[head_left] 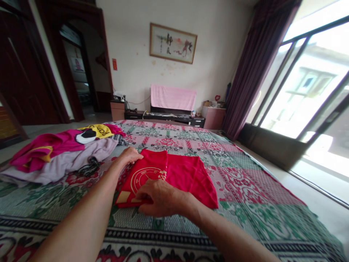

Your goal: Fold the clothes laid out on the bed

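Observation:
A red garment (188, 174) with a gold circular print lies on the patterned bedspread. Its left part is folded over in a flat layer, and the right part lies flat with some wrinkles. At the far left corner of the cloth, my left hand (131, 155) has its fingers closed on the edge. My right hand (163, 198) is at the near edge, fingers curled and pinching the fabric by a gold patch. Part of the print is hidden under this hand.
A heap of clothes (54, 153), magenta, yellow and pale lilac, lies to the left on the bedspread (169, 138). Beyond the bed stands a low black cabinet (169, 117) with a pink cloth (173, 96) above it. Purple curtains (253, 69) hang by the window at right.

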Tool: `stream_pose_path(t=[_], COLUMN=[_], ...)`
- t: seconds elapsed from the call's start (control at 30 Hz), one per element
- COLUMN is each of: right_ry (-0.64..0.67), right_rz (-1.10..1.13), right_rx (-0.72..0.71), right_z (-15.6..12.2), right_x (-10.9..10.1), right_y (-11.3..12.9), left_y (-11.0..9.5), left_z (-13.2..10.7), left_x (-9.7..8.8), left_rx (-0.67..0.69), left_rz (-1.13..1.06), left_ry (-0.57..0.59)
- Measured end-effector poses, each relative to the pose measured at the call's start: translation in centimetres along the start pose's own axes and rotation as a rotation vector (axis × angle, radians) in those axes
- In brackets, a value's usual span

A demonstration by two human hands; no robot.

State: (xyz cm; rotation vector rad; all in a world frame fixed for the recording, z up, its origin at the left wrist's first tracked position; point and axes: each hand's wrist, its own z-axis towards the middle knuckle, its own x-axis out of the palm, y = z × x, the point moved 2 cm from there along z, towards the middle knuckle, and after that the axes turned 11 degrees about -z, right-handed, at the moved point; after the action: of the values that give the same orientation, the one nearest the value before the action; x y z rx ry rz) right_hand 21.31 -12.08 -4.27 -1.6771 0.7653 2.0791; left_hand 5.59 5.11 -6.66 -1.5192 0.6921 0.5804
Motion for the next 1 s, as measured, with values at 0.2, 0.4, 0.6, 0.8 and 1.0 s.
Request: stream_pose_path(t=[0.2,0.4,0.6,0.8,1.0], right_ry=[-0.197,-0.323,-0.259,-0.246,-0.28], right_rz=[0.045,-0.196,-0.332,-0.277,-0.233], right_rx=[0.143,0.577,1.06,1.164,1.118], right_z=[-0.6,-3.7,-9.3,-11.0,-11.4], right_x=[-2.0,-3.5,-3.8,-2.4,-2.1], right_y=[-3.0,-11.1,-18.0,-20.2,-21.4], left_y=[0.2,-0.5,-0.8,-1.8,-6.8], left_z=[0.2,-0.5,-0.7,-0.7,-2.8], left_x=[-0.1,-0.5,-0.5,-1.1,0.6], left_rx=[-0.02,-0.044,-0.064,-0.017,0.329], left_rz=[0.03,0.058,0.074,0.213,0.263], left_ry=[0.01,0.048,0.05,0.001,-0.064])
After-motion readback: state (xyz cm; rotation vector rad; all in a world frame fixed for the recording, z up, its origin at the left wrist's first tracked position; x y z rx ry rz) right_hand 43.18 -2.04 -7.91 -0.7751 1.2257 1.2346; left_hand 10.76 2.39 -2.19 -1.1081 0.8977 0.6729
